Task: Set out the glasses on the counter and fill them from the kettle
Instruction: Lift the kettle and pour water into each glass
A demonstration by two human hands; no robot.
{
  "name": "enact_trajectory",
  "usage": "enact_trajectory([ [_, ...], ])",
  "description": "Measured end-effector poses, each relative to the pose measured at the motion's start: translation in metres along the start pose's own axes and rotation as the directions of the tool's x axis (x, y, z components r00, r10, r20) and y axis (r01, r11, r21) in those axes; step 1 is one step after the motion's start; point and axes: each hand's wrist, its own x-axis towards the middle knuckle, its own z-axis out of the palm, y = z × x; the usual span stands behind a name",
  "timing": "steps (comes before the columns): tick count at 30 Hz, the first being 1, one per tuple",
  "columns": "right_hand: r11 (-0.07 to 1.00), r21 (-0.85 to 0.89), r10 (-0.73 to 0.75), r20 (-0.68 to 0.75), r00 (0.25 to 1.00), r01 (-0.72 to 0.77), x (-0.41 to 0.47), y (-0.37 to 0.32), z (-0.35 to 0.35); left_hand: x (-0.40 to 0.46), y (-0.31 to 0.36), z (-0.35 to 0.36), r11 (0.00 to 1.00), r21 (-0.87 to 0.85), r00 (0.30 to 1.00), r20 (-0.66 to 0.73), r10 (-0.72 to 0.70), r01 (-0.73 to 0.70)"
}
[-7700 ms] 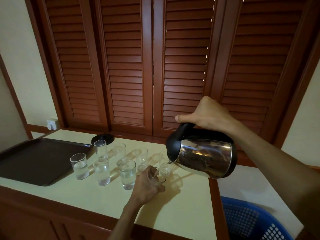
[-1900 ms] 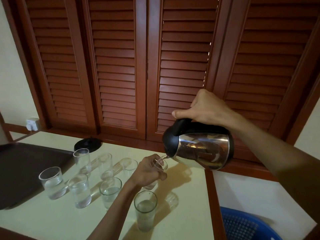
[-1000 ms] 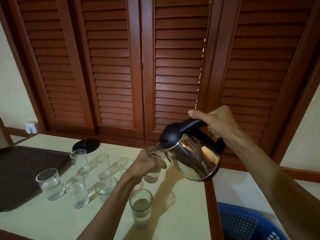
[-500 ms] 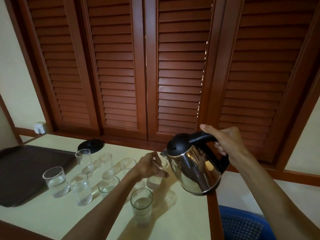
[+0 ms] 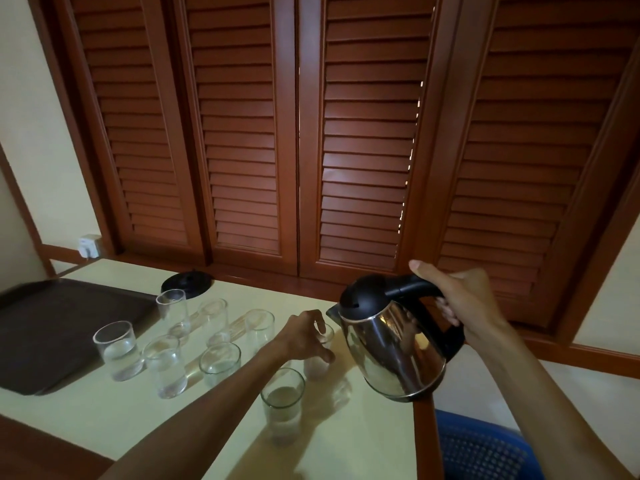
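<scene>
Left hand grips a glass at 6 o'clock, steadying it on the counter. Right hand grips the kettle handle at 3 o'clock, near upright so nothing spills.

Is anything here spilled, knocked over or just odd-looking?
Nothing stands out. The glasses stand upright on the counter with no puddle visible. The right hand holds the kettle off the counter; the left hand grips one glass.

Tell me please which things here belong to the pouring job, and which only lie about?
Belong to the job:
kettle
held glass
other glasses
counter

Only lying about:
dark tray
black lid
blue basket
wall socket
</scene>
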Motion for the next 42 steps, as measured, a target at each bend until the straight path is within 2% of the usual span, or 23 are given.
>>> enact_trajectory([
  [9, 1.0, 0.006, 0.016, 0.019, 1.0, -0.017, -0.007, -0.005, 0.013, -0.006, -0.009, -0.011, 0.998, -0.05, 0.998, 0.053, 0.028, -0.026],
  [12, 1.0, 0.009, 0.006, -0.003, 1.0, -0.006, -0.005, -0.013, 0.019, -0.013, -0.011, -0.034, 0.994, -0.086, 0.998, -0.018, 0.064, -0.065],
  [17, 0.999, 0.028, -0.019, -0.023, 1.0, 0.02, -0.004, -0.029, 0.035, -0.019, -0.036, -0.086, 0.988, 0.109, 0.985, -0.126, 0.12, -0.106],
  [19, 0.999, 0.023, -0.028, -0.032, 0.999, 0.029, -0.005, -0.036, 0.041, -0.014, -0.052, -0.096, 0.992, 0.121, 0.995, -0.086, 0.051, -0.041],
  [23, 0.998, -0.02, -0.061, -0.021, 0.998, 0.06, -0.001, -0.047, 0.055, 0.004, -0.086, -0.097, 0.993, 0.099, 0.987, 0.141, -0.081, 0.068],
  [29, 0.991, -0.063, -0.117, -0.022, 0.993, 0.115, 0.004, -0.064, 0.078, 0.018, -0.106, -0.092, 0.997, -0.076, 0.973, 0.228, -0.015, 0.034],
  [30, 0.99, -0.066, -0.126, -0.03, 0.992, 0.124, 0.006, -0.066, 0.082, 0.018, -0.107, -0.093, 0.985, -0.164, 0.964, 0.265, 0.001, 0.044],
  [33, 0.986, -0.073, -0.155, -0.064, 0.986, 0.15, 0.01, -0.071, 0.093, 0.021, -0.115, -0.099, 0.877, -0.475, 0.969, 0.244, 0.05, 0.074],
  [35, 0.98, -0.093, -0.183, -0.084, 0.98, 0.175, 0.01, -0.076, 0.097, 0.018, -0.11, -0.105, 0.815, -0.579, 0.98, 0.177, 0.09, 0.03],
  [38, 0.968, -0.139, -0.224, -0.123, 0.967, 0.207, 0.012, -0.083, 0.104, 0.021, -0.095, -0.111, 0.632, -0.775, 0.974, 0.16, 0.163, 0.022],
  [40, 0.954, -0.182, -0.263, -0.122, 0.957, 0.239, 0.014, -0.089, 0.109, 0.022, -0.085, -0.114, 0.557, -0.83, 0.973, 0.125, 0.194, -0.005],
  [42, 0.93, -0.233, -0.315, -0.108, 0.943, 0.284, 0.017, -0.093, 0.113, 0.021, -0.078, -0.115, 0.57, -0.815, 0.959, 0.074, 0.274, -0.1],
])
